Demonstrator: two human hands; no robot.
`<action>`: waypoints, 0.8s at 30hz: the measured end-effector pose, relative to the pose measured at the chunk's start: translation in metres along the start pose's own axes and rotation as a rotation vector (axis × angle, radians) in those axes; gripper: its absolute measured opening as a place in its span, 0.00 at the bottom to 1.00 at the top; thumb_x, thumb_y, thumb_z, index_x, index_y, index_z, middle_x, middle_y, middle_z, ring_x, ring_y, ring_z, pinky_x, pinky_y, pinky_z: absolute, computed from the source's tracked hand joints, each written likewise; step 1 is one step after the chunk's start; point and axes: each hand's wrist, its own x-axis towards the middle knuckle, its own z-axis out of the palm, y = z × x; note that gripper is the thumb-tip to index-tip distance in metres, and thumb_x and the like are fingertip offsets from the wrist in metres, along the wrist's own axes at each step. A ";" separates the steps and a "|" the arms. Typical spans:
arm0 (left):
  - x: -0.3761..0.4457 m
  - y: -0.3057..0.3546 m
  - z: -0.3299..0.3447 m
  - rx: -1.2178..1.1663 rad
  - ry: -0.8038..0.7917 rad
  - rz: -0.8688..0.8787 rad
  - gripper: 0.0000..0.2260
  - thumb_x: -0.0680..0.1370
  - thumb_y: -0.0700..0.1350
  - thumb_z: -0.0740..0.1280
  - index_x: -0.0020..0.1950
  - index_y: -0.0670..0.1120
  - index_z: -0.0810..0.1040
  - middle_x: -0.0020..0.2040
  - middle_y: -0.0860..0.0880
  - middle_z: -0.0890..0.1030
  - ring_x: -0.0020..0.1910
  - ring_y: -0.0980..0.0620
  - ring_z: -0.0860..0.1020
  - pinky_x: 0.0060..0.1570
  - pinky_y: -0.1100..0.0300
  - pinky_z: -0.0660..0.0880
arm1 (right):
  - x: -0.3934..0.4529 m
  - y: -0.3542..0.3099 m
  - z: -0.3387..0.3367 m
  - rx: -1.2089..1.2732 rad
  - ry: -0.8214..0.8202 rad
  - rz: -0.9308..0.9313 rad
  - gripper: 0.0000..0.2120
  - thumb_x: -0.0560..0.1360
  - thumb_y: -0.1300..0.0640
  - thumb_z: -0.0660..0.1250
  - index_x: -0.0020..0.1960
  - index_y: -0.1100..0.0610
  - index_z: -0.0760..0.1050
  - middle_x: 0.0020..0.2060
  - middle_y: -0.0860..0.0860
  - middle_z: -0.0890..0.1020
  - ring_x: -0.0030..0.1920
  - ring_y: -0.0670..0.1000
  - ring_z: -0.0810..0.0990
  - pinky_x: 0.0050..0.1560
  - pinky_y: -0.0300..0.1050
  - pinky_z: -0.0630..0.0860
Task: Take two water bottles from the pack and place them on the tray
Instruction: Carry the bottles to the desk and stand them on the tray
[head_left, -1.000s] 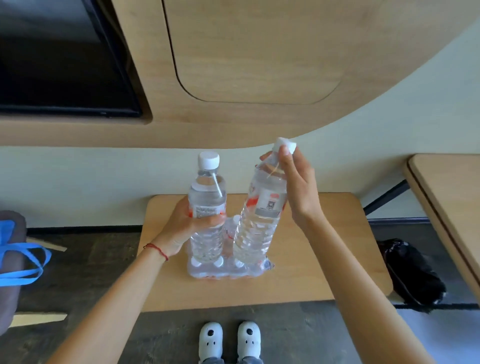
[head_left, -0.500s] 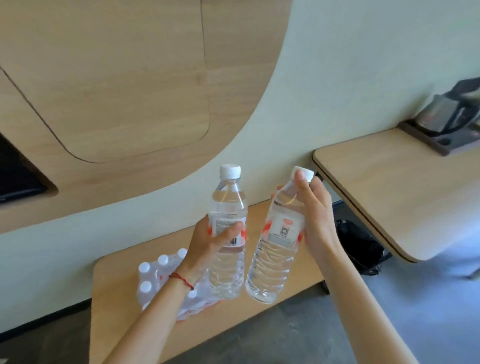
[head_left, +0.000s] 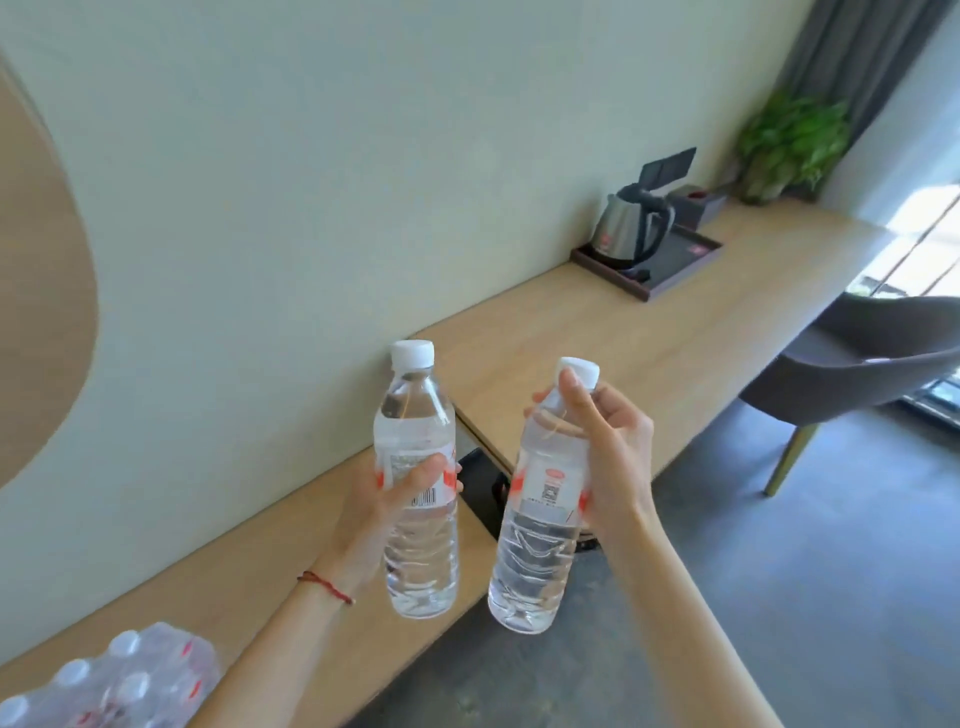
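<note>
The left hand grips one water bottle at its label; the right hand holds the other bottle near its neck. Since half a second ago the view has swung right: the pack now sits near left, and the far tray with its kettle has come into view.

Two hands, two loose water bottles, one pack, one tray, one kettle.

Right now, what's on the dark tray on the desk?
A steel kettle stands on the near-left part of the tray; the rest looks bare. The tray floor under the kettle is hidden. Both bottles are in hand, not there.
</note>
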 end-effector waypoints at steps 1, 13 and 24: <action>0.014 0.001 0.019 0.007 -0.025 0.009 0.27 0.55 0.69 0.75 0.44 0.52 0.84 0.40 0.44 0.87 0.39 0.43 0.85 0.43 0.47 0.82 | 0.013 -0.002 -0.016 0.000 0.006 -0.004 0.17 0.64 0.42 0.73 0.39 0.56 0.80 0.37 0.54 0.86 0.36 0.54 0.85 0.35 0.48 0.82; 0.194 -0.006 0.238 0.058 -0.235 0.061 0.27 0.61 0.56 0.73 0.50 0.37 0.79 0.39 0.45 0.85 0.38 0.49 0.84 0.37 0.63 0.80 | 0.194 -0.036 -0.187 0.070 0.123 -0.121 0.19 0.65 0.42 0.71 0.44 0.57 0.78 0.35 0.50 0.85 0.33 0.49 0.85 0.31 0.42 0.81; 0.306 -0.018 0.430 0.026 -0.203 0.055 0.30 0.60 0.55 0.73 0.52 0.34 0.78 0.44 0.32 0.83 0.38 0.46 0.83 0.37 0.61 0.81 | 0.347 -0.054 -0.347 0.006 0.125 -0.117 0.13 0.66 0.40 0.70 0.40 0.50 0.80 0.34 0.47 0.86 0.33 0.48 0.85 0.32 0.37 0.81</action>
